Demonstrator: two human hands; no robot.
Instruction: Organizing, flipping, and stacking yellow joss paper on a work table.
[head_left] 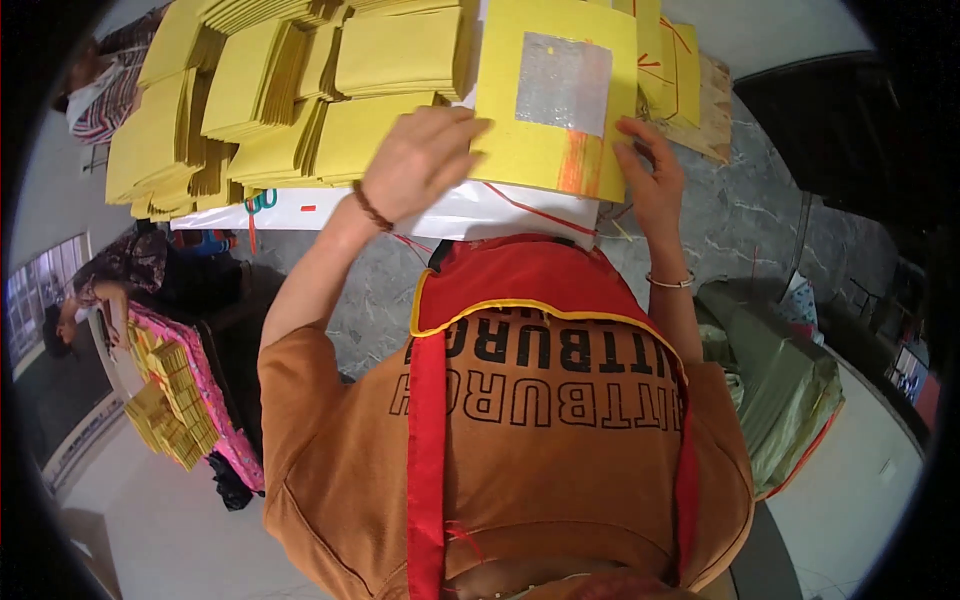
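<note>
A sheet of yellow joss paper (500, 160), with a silver square and an orange streak on it, lies before me on what looks like a stack. My left hand (425, 160) is at its left edge, fingers bent but apart, the fingertips slightly blurred. At the right edge, my right hand (655, 180) touches the paper with thumb and forefinger spread. Neither hand is visibly closed round the paper. Folded yellow paper bundles (385, 135) lie just beyond my left hand.
White covering (400, 215) edges the table, with green-handled scissors (262, 200) and red ties near it. More yellow paper tied with red string (680, 75) stands at the right on a wooden board (714, 110). At left, another person (110, 285) is beside a pink-covered table (215, 430) with yellow bundles.
</note>
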